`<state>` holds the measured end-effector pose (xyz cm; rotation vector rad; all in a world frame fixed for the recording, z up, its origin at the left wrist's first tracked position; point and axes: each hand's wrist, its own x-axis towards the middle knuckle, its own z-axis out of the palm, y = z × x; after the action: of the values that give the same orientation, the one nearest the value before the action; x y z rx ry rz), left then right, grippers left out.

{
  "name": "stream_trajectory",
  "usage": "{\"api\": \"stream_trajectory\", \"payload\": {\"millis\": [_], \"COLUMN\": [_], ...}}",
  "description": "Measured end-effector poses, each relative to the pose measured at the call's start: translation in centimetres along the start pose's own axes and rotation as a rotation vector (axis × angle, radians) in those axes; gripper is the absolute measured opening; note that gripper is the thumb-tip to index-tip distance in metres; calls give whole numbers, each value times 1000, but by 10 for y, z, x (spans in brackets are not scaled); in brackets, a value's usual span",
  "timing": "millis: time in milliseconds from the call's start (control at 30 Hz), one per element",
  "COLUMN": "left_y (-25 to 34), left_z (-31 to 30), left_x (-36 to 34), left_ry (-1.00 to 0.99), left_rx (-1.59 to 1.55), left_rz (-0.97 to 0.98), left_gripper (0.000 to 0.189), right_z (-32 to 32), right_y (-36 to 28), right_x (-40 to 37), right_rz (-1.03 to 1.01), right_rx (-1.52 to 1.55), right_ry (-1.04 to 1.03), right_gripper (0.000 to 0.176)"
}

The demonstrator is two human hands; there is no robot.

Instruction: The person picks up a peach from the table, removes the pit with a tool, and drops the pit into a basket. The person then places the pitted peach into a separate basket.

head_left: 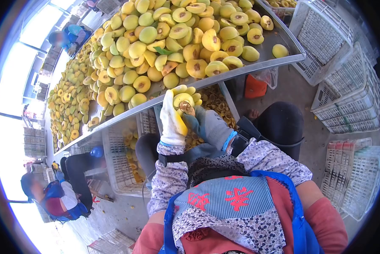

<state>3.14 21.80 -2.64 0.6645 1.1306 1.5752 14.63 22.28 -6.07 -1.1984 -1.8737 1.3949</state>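
My left hand [173,120], in a white glove with yellow fingers, is closed around a halved yellow peach [182,100], cut face toward me. My right hand [211,127], in a grey-blue glove, is closed right against the lower side of that peach, by its brown centre. Whatever the right fingers grip is hidden. Both hands are just in front of the metal rim of a sorting table [249,67], which bears a large heap of peaches [156,46], some whole and some cut open with brown pits showing.
Below the table edge, a crate [118,156] holds peach pieces, and many small brown-yellow pieces [217,101] lie in another container under my hands. White crates [346,97] stand stacked at right. An orange object [255,86] lies beneath the table. Co-workers [63,194] sit at left.
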Motion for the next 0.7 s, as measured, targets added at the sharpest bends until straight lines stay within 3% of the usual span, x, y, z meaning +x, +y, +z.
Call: {"api": "stream_trajectory", "payload": {"millis": [133,200,267,300,367,467,500,567,633,667,700], "left_y": [-1,3,12,16,19,22,21,18,21,19,17], "left_z": [-11,-18,-18,-14,-9,-17,-19,-23,-19,-22,-28], "left_x": [1,6,7,6,4,12,16,21,20,20,17], "left_ry": [-119,-170,-188,-199,-148,-261,-264,-334,-238,-225,-351], "left_rx": [205,169,170,172,182,393,391,541,594,534,513], "left_rz": [92,-136,-188,-241,-230,-264,-263,-263,-347,-339,-139], "left_gripper": [42,41,42,43,44,47,47,49,46,41,36], "right_z": [0,-1,-5,-6,-8,-14,-13,-8,0,11,5], "right_y": [17,22,24,24,23,16,18,28,28,42,31], "right_x": [1,1,-1,-3,-7,-14,-12,-5,-2,1,-5], "right_rz": [-65,-51,-69,-67,-258,-338,-337,-80,-93,-198,-290], "right_rx": [-139,-202,7,4,32,-106,-110,-39,43,97,-44], "right_ry": [-5,-20,-92,-89,-51,-50,-48,-120,-126,-77,-72], "right_gripper": [55,54,49,49,43,38,38,36,32,48,44]}}
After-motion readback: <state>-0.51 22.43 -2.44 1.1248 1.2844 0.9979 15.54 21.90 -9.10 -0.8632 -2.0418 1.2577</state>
